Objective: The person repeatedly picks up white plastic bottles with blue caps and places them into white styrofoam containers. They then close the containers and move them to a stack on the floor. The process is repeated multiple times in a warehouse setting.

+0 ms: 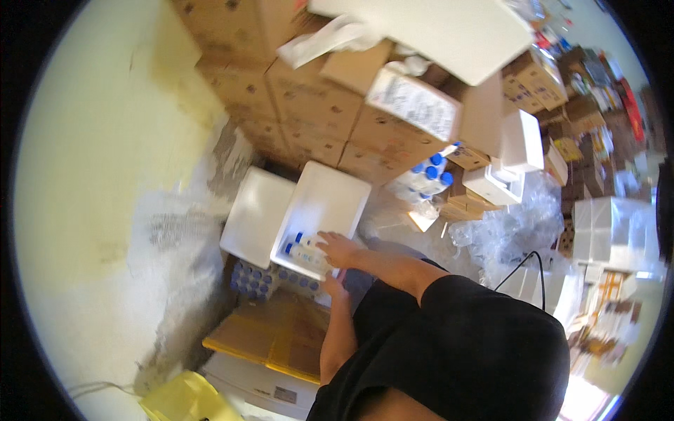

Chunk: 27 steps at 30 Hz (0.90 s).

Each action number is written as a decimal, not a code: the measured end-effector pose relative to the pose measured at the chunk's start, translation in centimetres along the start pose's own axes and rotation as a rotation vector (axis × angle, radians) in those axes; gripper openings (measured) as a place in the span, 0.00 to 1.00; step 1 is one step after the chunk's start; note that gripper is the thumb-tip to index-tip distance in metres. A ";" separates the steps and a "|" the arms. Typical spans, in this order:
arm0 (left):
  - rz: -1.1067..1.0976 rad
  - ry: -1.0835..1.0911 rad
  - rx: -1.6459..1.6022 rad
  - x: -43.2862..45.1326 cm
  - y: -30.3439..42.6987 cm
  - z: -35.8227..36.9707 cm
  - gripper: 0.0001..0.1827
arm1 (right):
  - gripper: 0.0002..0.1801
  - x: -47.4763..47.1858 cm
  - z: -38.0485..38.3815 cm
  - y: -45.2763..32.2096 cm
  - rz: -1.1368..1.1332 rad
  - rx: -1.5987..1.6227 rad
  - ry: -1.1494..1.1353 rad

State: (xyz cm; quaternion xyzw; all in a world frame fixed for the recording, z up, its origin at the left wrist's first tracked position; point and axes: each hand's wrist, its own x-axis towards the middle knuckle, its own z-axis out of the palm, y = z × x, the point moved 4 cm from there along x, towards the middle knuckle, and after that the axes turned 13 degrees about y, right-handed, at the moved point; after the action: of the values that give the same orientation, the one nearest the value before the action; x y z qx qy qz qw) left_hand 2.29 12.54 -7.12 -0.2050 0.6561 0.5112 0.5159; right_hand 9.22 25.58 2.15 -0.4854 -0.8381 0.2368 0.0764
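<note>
A white foam box stands before me, with several white bottles with blue caps lying at its near end. Over these bottles reaches my right hand, palm down and fingers apart; it seems to touch the nearest ones. My left hand is at the box's near corner, against the outside of the rim. Blur hides whether its fingers grip that edge. Left of the box, a white foam lid or second box lies beside it. Below are packs of blue-capped bottles.
Stacked cardboard cartons rise beyond the box, topped by a white foam panel. A stained wall bounds the left. To the right are wrapped bottles and clear plastic film. A taped carton and yellow bag are nearer.
</note>
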 end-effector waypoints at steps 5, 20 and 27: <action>0.141 0.118 0.184 -1.3 1.1 -0.1 0.27 | 0.24 -8.6 -4.6 3.6 0.037 0.123 -0.077; -0.120 0.208 0.329 1.4 3.9 -1.6 0.26 | 0.15 -22.8 -24.5 31.5 0.600 0.056 0.662; -0.084 0.132 -0.017 -3.9 1.8 0.6 0.29 | 0.27 -12.4 -31.4 29.1 0.105 -0.047 0.492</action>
State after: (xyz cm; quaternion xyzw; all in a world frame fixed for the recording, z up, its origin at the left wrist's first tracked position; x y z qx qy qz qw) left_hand 2.64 12.74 -2.77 -0.2701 0.6752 0.4799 0.4908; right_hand 49.48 37.33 17.19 -0.5729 -0.7733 0.0958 0.2543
